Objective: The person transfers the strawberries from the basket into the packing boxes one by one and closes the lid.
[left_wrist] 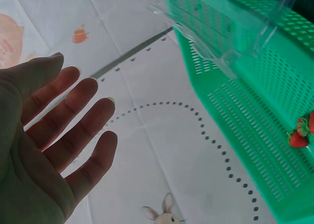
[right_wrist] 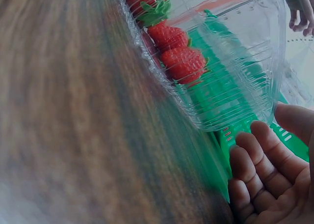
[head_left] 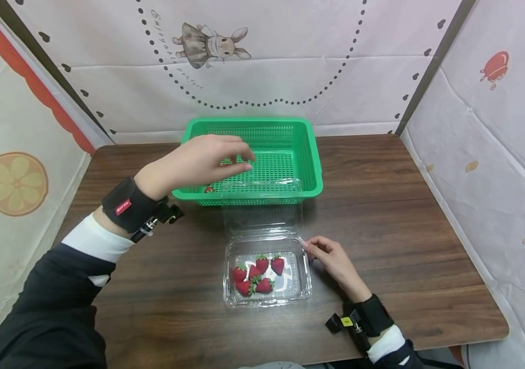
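Observation:
My left hand hovers over the left part of a green basket, fingers loosely bent with nothing in them. In the left wrist view, a few strawberries lie in the basket, partly cut off by the frame edge. In front of it stands a clear plastic clamshell box, its lid swung back against the basket's front rim. Several strawberries with green leaves lie inside the box. With thumb and index finger, my right hand pinches the box's back right corner.
Everything rests on a brown wooden table. White printed cloth walls rise behind it and along both sides. Camera straps circle both wrists.

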`<state>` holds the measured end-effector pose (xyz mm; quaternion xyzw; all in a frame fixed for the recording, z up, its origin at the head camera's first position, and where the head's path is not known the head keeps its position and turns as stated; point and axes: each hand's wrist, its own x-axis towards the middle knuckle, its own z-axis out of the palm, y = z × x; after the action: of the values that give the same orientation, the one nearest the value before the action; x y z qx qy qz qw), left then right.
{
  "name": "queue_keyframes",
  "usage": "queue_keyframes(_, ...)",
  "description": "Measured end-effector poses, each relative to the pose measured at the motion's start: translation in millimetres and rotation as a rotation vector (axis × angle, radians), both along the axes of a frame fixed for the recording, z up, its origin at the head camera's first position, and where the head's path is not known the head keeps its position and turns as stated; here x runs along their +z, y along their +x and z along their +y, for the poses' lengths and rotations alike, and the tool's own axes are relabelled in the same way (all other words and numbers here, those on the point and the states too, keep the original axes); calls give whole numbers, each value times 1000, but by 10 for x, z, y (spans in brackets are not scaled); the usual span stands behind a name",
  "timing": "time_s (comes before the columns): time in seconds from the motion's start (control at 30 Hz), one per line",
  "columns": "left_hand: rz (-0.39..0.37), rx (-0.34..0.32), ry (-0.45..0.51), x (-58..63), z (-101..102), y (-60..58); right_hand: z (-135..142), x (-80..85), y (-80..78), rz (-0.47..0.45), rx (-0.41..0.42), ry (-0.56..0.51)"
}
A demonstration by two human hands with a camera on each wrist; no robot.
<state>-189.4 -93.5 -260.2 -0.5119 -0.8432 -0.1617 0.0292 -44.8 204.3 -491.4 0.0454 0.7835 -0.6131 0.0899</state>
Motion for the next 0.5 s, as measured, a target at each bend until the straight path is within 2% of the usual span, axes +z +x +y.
queue_keyframes(0.17,-38,14,-27,-68,61,-145,11,2,1,-2,6,-15)
queue_keyframes(0.27,-61,23,-40,-113,91,-220,-6,97,14,-20,14,-18)
queue_keyframes(0.33,-82,35,-57,-154,108,-273,-1,100,11,-27,17,-20)
queue_keyframes(0.43,-107,48,-93,-226,127,-355,7,88,5,-25,18,-5)
queue_keyframes(0.5,-118,49,-115,-267,141,-408,28,5,-14,-17,15,-2)
